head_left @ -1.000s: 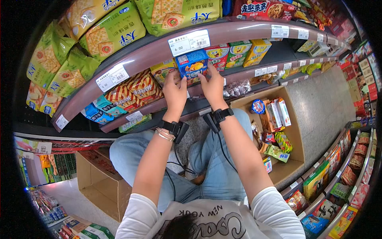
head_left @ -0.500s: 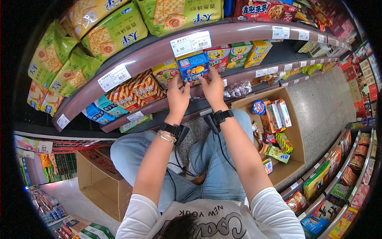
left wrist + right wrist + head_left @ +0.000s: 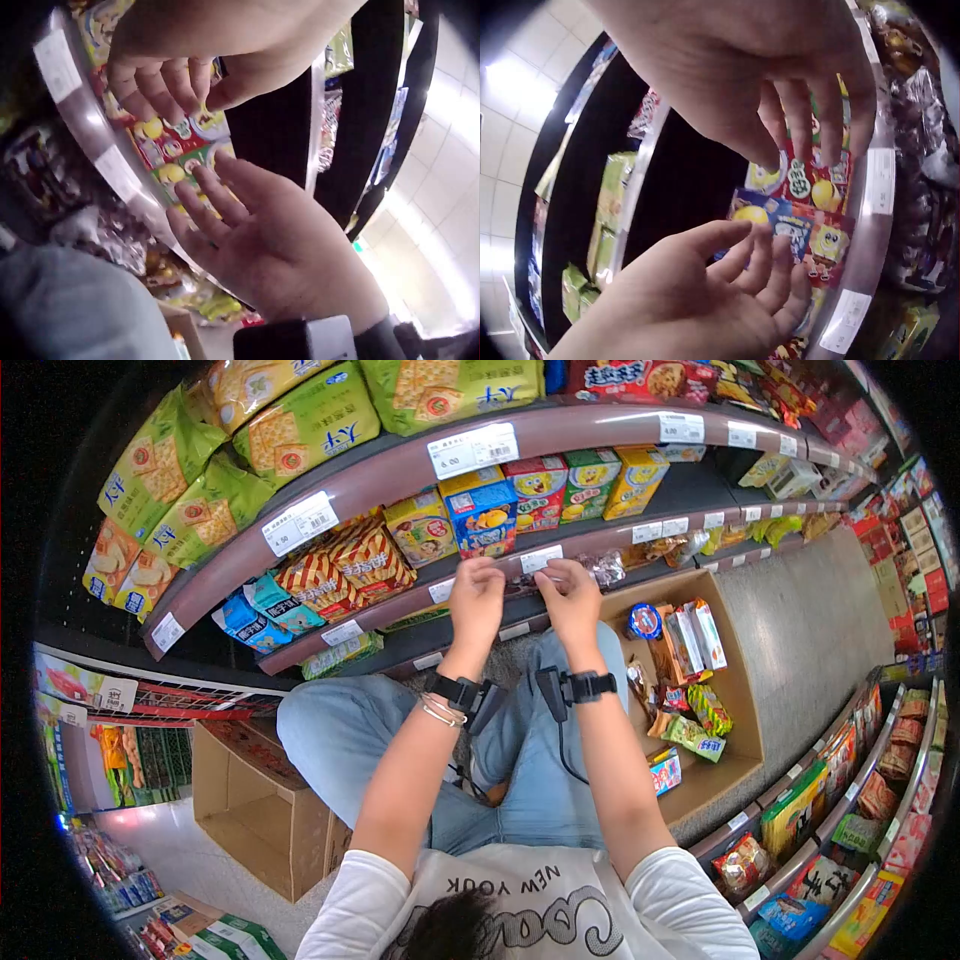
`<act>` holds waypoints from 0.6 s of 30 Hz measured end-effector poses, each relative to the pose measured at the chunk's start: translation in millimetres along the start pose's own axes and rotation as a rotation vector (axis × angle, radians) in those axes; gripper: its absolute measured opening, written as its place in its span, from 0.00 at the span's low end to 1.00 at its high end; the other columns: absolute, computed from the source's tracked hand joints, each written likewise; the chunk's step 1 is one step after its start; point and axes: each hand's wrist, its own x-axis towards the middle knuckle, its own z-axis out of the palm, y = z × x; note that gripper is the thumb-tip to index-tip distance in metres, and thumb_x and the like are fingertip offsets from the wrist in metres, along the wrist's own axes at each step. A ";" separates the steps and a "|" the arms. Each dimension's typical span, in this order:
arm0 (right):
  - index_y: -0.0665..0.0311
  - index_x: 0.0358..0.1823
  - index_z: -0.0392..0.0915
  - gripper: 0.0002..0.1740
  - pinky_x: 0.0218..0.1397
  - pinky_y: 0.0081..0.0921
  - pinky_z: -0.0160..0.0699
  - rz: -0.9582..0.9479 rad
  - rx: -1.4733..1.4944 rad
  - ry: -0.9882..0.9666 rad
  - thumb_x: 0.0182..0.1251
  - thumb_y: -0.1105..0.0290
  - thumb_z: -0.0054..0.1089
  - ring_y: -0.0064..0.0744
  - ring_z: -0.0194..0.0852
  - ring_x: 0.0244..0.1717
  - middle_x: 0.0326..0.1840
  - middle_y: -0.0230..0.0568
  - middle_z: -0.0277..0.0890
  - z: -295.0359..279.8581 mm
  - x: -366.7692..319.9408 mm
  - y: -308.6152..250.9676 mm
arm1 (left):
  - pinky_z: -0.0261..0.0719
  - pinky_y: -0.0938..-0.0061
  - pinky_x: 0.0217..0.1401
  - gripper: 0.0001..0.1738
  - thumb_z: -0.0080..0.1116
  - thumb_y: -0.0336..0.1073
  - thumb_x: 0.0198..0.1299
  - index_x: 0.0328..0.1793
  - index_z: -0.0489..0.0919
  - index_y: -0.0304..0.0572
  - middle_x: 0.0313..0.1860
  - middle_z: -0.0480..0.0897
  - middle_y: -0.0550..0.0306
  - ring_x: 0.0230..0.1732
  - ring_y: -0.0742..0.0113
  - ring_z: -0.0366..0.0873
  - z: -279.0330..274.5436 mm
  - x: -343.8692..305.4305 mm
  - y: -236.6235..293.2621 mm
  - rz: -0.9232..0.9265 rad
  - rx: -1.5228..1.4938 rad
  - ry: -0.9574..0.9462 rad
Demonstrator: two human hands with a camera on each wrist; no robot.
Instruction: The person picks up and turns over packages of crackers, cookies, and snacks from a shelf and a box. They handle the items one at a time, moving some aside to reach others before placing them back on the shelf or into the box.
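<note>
A blue snack box (image 3: 482, 518) with a yellow top edge stands upright on the lower shelf, in a row of cartoon-printed boxes. To its left is a yellow box (image 3: 420, 528); a red box (image 3: 538, 493), a green box (image 3: 590, 484) and another yellow box (image 3: 635, 482) follow on its right. Just in front of the shelf edge, my left hand (image 3: 476, 605) hangs below the blue box, fingers loosely bent and holding nothing. My right hand (image 3: 572, 602) is beside it, also with nothing in it. Both wrist views show the fingers apart from the boxes.
An open carton (image 3: 747, 710) holding assorted snacks is at my right knee; another carton (image 3: 250, 825) lies to the left. Striped snack packs (image 3: 365, 560) sit left of the boxes. Overhead, a shelf edge with price tags (image 3: 473, 450) juts out beneath green cracker bags (image 3: 310, 435).
Both hands have come off the blue box and drawn back toward my body, out from the shelf. The blue box stays standing in the row.
</note>
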 end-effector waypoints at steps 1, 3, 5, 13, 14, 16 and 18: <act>0.68 0.45 0.78 0.14 0.39 0.23 0.79 0.005 -0.003 -0.016 0.57 0.75 0.66 0.25 0.82 0.35 0.37 0.43 0.83 -14.2 -9.7 -11.0 | 0.79 0.74 0.42 0.13 0.58 0.31 0.59 0.48 0.76 0.35 0.37 0.84 0.54 0.37 0.68 0.82 9.0 -9.3 4.0 -0.056 -0.081 -0.080; 0.68 0.45 0.78 0.13 0.39 0.20 0.79 0.016 -0.013 -0.041 0.59 0.75 0.65 0.24 0.81 0.35 0.37 0.42 0.83 -48.0 -29.0 -23.9 | 0.75 0.78 0.43 0.11 0.55 0.30 0.61 0.49 0.77 0.36 0.38 0.82 0.57 0.39 0.73 0.78 32.5 -37.5 17.7 -0.119 -0.115 -0.218; 0.68 0.46 0.78 0.12 0.39 0.19 0.79 0.042 -0.043 -0.015 0.60 0.74 0.64 0.25 0.82 0.36 0.38 0.41 0.83 -84.4 -50.3 -28.2 | 0.76 0.78 0.45 0.11 0.54 0.30 0.62 0.49 0.77 0.36 0.39 0.82 0.57 0.40 0.73 0.79 56.0 -69.9 44.9 -0.095 -0.119 -0.359; 0.68 0.43 0.79 0.10 0.40 0.25 0.80 0.214 -0.416 0.206 0.62 0.73 0.62 0.30 0.83 0.35 0.36 0.45 0.83 -231.8 -127.7 -5.1 | 0.79 0.73 0.45 0.10 0.57 0.32 0.61 0.47 0.80 0.38 0.41 0.85 0.54 0.40 0.67 0.82 140.8 -175.3 52.1 -0.174 -0.045 -0.806; 0.68 0.43 0.79 0.11 0.40 0.26 0.80 0.259 -0.450 0.237 0.61 0.72 0.63 0.31 0.83 0.34 0.35 0.45 0.83 -247.7 -139.1 11.6 | 0.79 0.73 0.45 0.10 0.57 0.32 0.60 0.47 0.80 0.38 0.40 0.85 0.53 0.40 0.66 0.83 148.3 -187.7 44.7 -0.185 -0.048 -0.824; 0.68 0.43 0.79 0.13 0.39 0.30 0.79 0.348 -0.544 0.315 0.59 0.69 0.65 0.38 0.83 0.34 0.35 0.48 0.82 -268.5 -164.4 32.8 | 0.80 0.72 0.45 0.10 0.58 0.33 0.60 0.47 0.80 0.39 0.40 0.85 0.53 0.41 0.66 0.84 162.4 -215.2 20.6 -0.209 -0.079 -0.881; 0.67 0.46 0.78 0.17 0.40 0.32 0.79 0.498 -0.685 0.322 0.57 0.66 0.67 0.41 0.83 0.34 0.35 0.48 0.83 -282.2 -187.5 50.5 | 0.79 0.73 0.46 0.11 0.58 0.34 0.60 0.47 0.81 0.40 0.40 0.85 0.54 0.43 0.67 0.84 169.8 -237.7 -11.0 -0.271 -0.052 -0.963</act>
